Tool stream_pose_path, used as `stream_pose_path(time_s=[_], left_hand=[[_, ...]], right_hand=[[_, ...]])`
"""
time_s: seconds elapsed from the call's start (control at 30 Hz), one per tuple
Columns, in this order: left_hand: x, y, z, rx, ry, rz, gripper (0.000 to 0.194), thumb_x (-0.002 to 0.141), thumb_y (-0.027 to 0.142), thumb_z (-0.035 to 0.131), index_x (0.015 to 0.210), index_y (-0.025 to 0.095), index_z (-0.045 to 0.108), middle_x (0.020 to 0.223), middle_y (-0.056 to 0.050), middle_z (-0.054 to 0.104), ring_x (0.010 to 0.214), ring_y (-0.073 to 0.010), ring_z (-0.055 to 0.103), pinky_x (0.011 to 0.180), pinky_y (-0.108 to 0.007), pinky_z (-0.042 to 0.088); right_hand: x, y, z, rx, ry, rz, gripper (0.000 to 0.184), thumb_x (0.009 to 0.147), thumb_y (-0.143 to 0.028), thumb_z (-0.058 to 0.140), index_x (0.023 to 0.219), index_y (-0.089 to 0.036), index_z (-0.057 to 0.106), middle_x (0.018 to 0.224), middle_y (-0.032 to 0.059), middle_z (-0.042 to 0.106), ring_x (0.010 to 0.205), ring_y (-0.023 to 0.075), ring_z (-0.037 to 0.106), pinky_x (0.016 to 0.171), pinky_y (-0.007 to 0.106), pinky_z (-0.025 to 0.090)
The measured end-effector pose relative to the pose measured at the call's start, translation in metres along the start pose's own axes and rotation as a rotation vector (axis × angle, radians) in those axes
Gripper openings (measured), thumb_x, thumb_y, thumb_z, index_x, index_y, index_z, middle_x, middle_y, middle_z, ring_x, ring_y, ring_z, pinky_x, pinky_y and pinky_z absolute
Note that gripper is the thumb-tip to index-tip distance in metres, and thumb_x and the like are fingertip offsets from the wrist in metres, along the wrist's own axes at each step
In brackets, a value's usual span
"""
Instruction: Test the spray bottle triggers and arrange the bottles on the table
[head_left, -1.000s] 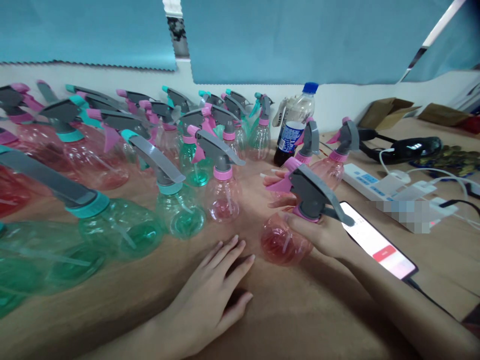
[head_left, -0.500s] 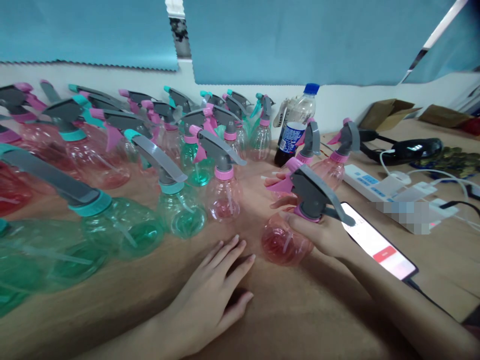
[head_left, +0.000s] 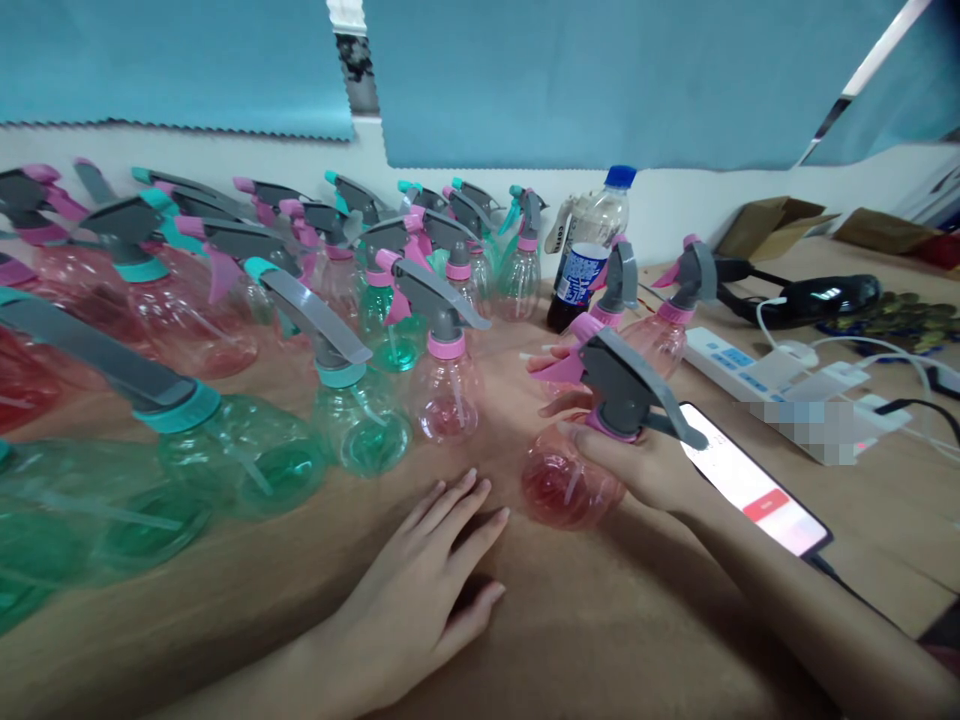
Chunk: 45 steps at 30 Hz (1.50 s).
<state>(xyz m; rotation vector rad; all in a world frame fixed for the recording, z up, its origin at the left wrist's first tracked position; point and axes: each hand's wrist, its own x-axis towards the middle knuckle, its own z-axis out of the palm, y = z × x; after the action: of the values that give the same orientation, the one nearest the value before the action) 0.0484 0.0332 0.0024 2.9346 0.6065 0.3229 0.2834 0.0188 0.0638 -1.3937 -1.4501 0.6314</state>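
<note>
My right hand (head_left: 637,460) grips the neck of a pink spray bottle (head_left: 570,485) with a grey trigger head (head_left: 622,385) and pink nozzle, standing on the wooden table (head_left: 600,640). Its fingers wrap round the neck just below the head. My left hand (head_left: 427,590) lies flat on the table a little left of that bottle, fingers stretched out, holding nothing. A small pink bottle (head_left: 448,395) and a green one (head_left: 360,425) stand just beyond the left hand.
Several pink and green spray bottles crowd the left and back. A phone (head_left: 754,490) with a lit screen lies right of the held bottle. A power strip (head_left: 780,385), cables, a soda bottle (head_left: 585,250) and a black device (head_left: 810,298) sit at the right.
</note>
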Motion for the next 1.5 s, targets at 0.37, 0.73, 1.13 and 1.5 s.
stream_pose_path(time_s=[0.37,0.73,1.13,1.5], left_hand=[[0.000,0.000,0.000,0.013,0.006,0.011,0.045,0.092,0.032,0.052,0.133,0.015,0.048,0.146,-0.015,0.038,0.136,-0.0292,0.031,0.104,-0.050,0.037],[-0.002,-0.001,0.003,0.026,0.014,0.013,0.045,0.093,0.033,0.051,0.134,0.015,0.047,0.146,-0.015,0.038,0.137,-0.0290,0.031,0.104,-0.051,0.038],[-0.001,0.000,0.002,0.018,0.011,0.004,0.047,0.092,0.035,0.053,0.134,0.016,0.046,0.146,-0.012,0.039,0.136,-0.0283,0.032,0.105,-0.050,0.037],[-0.001,0.000,0.002,0.022,0.003,0.000,0.047,0.092,0.034,0.052,0.135,0.016,0.046,0.146,-0.013,0.038,0.137,-0.0284,0.031,0.105,-0.050,0.037]], right_hand=[[-0.003,0.006,-0.004,-0.004,-0.034,0.008,0.023,0.068,-0.016,0.056,0.089,-0.024,0.056,0.083,-0.0005,0.067,0.080,0.0189,0.066,0.073,0.034,0.051],[-0.004,0.007,-0.004,-0.075,0.014,-0.105,0.008,0.072,-0.018,0.058,0.076,-0.023,0.053,0.076,-0.0027,0.059,0.067,0.0140,0.059,0.065,0.030,0.049],[-0.003,-0.013,0.001,-0.079,-0.063,-0.105,0.013,0.067,-0.021,0.050,0.076,-0.024,0.060,0.074,0.0016,0.065,0.069,0.0201,0.065,0.065,0.037,0.055],[-0.004,0.000,0.006,0.055,-0.080,-0.119,0.051,0.075,-0.019,0.056,0.126,-0.027,0.051,0.114,0.0069,0.067,0.102,0.0273,0.065,0.084,0.046,0.055]])
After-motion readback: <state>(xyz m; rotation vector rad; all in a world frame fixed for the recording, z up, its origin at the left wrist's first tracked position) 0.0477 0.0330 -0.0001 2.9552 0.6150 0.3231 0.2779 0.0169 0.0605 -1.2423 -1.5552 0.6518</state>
